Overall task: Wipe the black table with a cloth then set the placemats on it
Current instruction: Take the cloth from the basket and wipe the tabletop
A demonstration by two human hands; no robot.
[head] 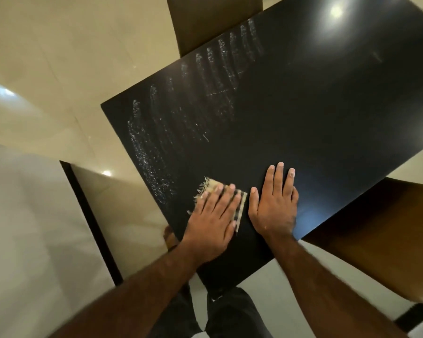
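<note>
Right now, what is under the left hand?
A frayed, striped cloth lies flat beneath the left hand on the black table. Its fringed edge and one striped side show; the rest is covered by the palm and fingers.

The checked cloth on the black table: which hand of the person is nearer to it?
Left. The left hand lies flat on top of the checked cloth, pressing it onto the black table. The right hand lies flat on the bare table just beside the cloth, to its right.

The rectangular black table (303,123) had a smooth, semi-glossy top streaked with whitish damp smears. The small beige-and-black checked woven cloth (239,203) showed frayed, fringed edges. The cream tiled floor (59,57) shone glossy.
</note>
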